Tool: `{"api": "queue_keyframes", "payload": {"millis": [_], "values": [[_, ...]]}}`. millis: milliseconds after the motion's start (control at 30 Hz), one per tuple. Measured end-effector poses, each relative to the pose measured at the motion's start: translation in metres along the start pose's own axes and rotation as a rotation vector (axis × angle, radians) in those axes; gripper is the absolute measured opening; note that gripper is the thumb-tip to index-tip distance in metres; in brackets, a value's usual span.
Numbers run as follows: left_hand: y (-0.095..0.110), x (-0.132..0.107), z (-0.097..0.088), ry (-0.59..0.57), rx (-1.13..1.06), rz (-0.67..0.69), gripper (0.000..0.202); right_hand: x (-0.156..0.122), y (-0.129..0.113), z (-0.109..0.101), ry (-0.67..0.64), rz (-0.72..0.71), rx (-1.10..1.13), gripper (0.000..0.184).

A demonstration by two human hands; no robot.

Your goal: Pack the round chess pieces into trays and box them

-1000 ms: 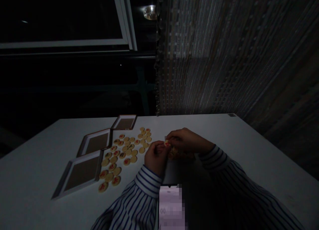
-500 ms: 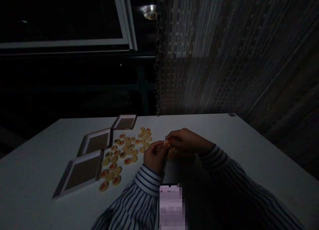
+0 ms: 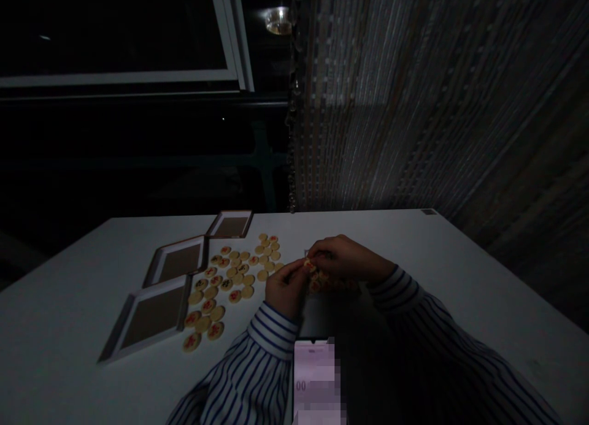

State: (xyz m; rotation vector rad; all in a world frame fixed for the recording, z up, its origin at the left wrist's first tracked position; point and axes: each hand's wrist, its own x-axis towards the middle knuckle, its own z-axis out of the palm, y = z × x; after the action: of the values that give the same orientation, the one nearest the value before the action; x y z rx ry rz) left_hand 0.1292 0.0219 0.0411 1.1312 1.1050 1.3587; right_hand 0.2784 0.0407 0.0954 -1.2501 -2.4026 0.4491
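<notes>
My left hand (image 3: 287, 290) and my right hand (image 3: 350, 259) meet in the middle of the table, fingertips pinched together. Between them is a round, pale Chinese chess piece (image 3: 308, 264) with red marking, gripped from both sides. Just below my right hand lie more Chinese chess pieces (image 3: 317, 285), partly covered by the hand and in shadow. To the left of my left hand, several loose Chinese chess pieces (image 3: 237, 279) are spread flat, some with red or black characters facing up and others plain.
Three shallow trays or lids, a near one (image 3: 154, 314), a middle one (image 3: 180, 260) and a far one (image 3: 230, 224), lie along the left of the white table (image 3: 437, 278). A lit phone (image 3: 315, 376) is below my hands. A strand curtain (image 3: 368, 106) hangs behind; the room is dim.
My fingers have shifted slightly around the piece, which looks a little more tilted. Both hands stay in the same place, and the scattered pieces have not moved.
</notes>
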Motion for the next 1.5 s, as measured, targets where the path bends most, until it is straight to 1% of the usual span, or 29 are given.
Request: {"api": "queue_keyframes", "payload": {"millis": [67,167,333,400,467,633,767,867,967,1167,1400,1500], "values": [[0.0,0.0,0.0,0.013,0.004,0.003,0.017,0.0,-0.001,0.0,0.001,0.009,-0.007,0.02],[-0.005,0.002,0.0,0.019,-0.024,-0.018,0.024,0.001,-0.001,-0.001,0.015,-0.009,-0.019,0.02],[-0.017,0.004,-0.001,-0.097,-0.183,-0.093,0.032,0.001,0.0,-0.001,0.068,-0.033,-0.029,0.021],[-0.018,0.005,-0.002,-0.092,-0.205,-0.12,0.031,0.0,-0.001,0.0,0.071,-0.031,-0.025,0.021],[-0.015,0.005,-0.002,-0.053,-0.197,-0.125,0.027,0.0,-0.001,-0.001,0.062,-0.017,-0.018,0.022],[-0.008,0.005,-0.003,-0.016,-0.137,-0.077,0.021,-0.001,-0.003,-0.002,0.024,0.002,-0.004,0.023],[-0.009,0.006,-0.004,0.004,-0.066,-0.036,0.017,-0.001,-0.002,-0.002,0.004,-0.02,-0.034,0.024],[-0.012,0.008,-0.005,0.033,-0.032,-0.014,0.016,0.0,-0.004,-0.001,-0.009,-0.019,-0.096,0.026],[-0.015,0.009,-0.006,0.032,-0.015,0.004,0.018,0.001,-0.007,0.001,-0.009,-0.026,-0.177,0.027],[-0.012,0.008,-0.006,0.063,-0.004,0.015,0.015,0.001,-0.013,0.002,0.02,-0.09,-0.295,0.024],[-0.011,0.009,-0.008,0.049,0.035,0.057,0.014,0.002,-0.014,0.005,0.008,-0.099,-0.336,0.023],[-0.013,0.01,-0.009,0.036,0.059,0.055,0.015,0.002,-0.013,0.003,0.016,-0.1,-0.341,0.023]]}}
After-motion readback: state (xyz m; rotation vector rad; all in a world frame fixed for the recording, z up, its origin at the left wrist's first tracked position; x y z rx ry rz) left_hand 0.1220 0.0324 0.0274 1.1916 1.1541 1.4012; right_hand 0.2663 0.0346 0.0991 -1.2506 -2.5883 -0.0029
